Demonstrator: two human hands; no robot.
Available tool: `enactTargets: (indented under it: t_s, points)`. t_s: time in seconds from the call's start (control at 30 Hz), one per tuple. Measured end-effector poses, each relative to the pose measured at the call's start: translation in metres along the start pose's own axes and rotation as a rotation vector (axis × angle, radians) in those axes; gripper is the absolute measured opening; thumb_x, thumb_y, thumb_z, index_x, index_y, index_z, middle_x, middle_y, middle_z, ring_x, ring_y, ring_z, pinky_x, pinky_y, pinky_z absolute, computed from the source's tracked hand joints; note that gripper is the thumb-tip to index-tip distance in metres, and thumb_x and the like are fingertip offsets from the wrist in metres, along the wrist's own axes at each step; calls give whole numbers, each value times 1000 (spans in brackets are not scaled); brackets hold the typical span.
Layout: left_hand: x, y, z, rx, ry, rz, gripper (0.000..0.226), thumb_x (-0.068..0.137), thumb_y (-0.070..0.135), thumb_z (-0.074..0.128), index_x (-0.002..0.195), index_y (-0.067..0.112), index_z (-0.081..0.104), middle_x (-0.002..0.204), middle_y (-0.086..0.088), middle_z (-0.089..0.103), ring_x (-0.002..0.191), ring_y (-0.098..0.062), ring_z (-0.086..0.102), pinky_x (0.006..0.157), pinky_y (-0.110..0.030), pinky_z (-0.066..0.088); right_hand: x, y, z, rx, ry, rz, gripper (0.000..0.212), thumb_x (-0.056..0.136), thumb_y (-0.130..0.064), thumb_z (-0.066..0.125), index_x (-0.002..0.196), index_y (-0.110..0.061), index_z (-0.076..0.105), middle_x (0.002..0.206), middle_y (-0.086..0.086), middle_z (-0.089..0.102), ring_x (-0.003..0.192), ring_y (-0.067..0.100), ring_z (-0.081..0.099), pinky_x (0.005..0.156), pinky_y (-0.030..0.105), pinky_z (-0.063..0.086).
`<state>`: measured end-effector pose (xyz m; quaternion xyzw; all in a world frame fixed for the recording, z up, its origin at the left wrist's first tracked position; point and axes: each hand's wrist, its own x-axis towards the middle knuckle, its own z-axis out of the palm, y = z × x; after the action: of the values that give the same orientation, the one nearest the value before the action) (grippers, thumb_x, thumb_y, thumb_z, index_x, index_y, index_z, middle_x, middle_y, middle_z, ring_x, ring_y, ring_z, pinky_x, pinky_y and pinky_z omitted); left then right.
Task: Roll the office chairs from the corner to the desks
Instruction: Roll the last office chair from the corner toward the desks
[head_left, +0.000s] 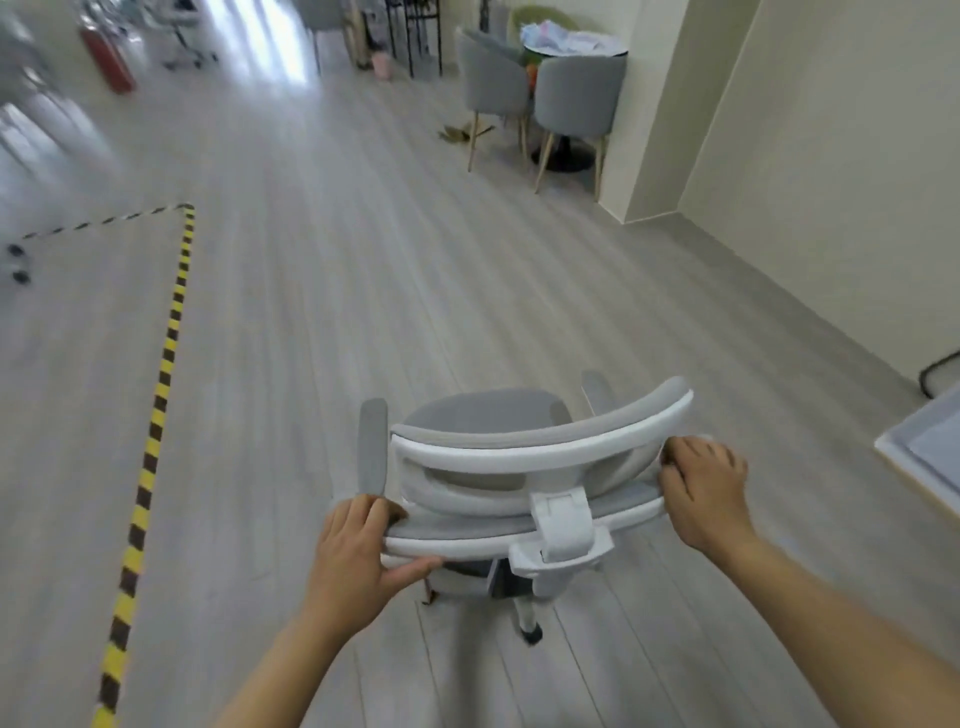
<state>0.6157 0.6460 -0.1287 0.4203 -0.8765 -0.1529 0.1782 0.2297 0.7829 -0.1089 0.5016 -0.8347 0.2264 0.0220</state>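
A white-framed office chair with grey cushions, grey armrests and a headrest stands on the wooden floor just in front of me, its back toward me. My left hand grips the left edge of the backrest, thumb underneath the frame. My right hand holds the right edge of the backrest, fingers curled over it. One castor shows below the seat; the rest of the base is hidden.
Yellow-black floor tape runs along the left. Two grey padded chairs and a round table stand far ahead by a cream wall. A red extinguisher is far left. A desk corner juts in at right.
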Motion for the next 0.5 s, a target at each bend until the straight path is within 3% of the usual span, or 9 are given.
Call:
enactTargets:
  t_s: [0.23, 0.3, 0.4, 0.5]
  points:
    - [99, -83, -24, 80, 38, -186, 69, 69, 88, 48, 105, 29, 55, 101, 15, 48, 90, -10, 45, 80, -26, 40, 170, -72, 91, 181, 57, -186, 10, 72, -23, 37, 65, -17, 41, 62, -3, 40, 63, 24, 39, 66, 33, 18]
    - [128, -103, -29, 85, 45, -262, 69, 68, 89, 47, 106, 31, 53, 102, 15, 47, 91, -10, 45, 80, -25, 42, 224, -90, 119, 204, 55, -256, 10, 73, -24, 38, 66, -18, 43, 63, -2, 44, 64, 24, 41, 67, 34, 22]
    - [176, -131, -43, 79, 22, -398, 68, 64, 92, 45, 107, 39, 47, 107, 19, 45, 96, -8, 43, 83, -24, 40, 307, -123, 156, 226, -39, -350, 15, 77, -27, 37, 70, -19, 47, 69, -1, 49, 69, 26, 44, 71, 38, 29]
    - [222, -160, -60, 39, 10, -552, 67, 58, 96, 43, 102, 45, 42, 106, 24, 43, 99, -6, 43, 82, -22, 37, 385, -157, 187, 248, -180, -515, 25, 84, -42, 38, 78, -23, 52, 78, -6, 51, 76, 23, 42, 75, 35, 23]
